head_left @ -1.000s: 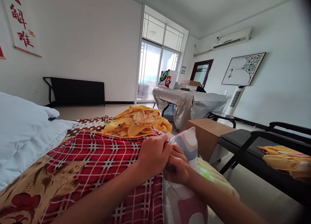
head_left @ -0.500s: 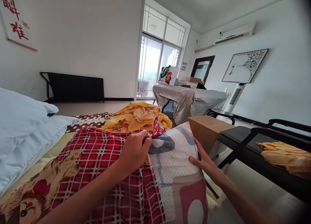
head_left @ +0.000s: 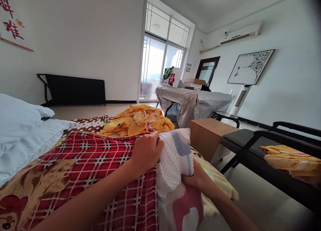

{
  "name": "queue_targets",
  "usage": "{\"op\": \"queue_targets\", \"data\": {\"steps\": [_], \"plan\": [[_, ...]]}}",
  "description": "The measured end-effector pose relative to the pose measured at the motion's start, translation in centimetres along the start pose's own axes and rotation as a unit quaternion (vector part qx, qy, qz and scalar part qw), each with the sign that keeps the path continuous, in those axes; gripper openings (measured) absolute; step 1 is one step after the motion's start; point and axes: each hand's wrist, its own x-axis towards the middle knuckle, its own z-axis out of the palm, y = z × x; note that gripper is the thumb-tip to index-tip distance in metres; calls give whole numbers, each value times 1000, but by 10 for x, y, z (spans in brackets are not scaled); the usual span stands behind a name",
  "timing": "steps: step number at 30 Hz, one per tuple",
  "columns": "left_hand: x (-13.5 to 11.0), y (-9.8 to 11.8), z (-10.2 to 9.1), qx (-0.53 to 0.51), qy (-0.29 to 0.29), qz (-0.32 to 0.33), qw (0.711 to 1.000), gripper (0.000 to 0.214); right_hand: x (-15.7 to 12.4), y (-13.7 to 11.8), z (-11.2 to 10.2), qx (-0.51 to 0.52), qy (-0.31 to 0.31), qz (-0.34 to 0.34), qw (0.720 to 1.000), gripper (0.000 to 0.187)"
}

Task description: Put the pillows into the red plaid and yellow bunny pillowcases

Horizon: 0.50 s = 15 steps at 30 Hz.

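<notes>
Fabric [head_left: 170, 172] with pale print runs lengthwise forward, between left hand [head_left: 147, 150], clenched on plaid cloth [head_left: 100, 157], and right hand [head_left: 197, 179]. The right fingers hide behind it; their hold I cannot tell.

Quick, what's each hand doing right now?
Left hand: closed, holding the red plaid cloth.
Right hand: partly behind the white patterned cloth; grip hidden, can't tell.
</notes>
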Motion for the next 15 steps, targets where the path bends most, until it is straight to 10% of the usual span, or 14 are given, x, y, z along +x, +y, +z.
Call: {"op": "queue_targets", "data": {"steps": [15], "plan": [[25,30,-12,24,3,76,997,27,-14,-53,24,-27,-19,-81,996,34]]}}
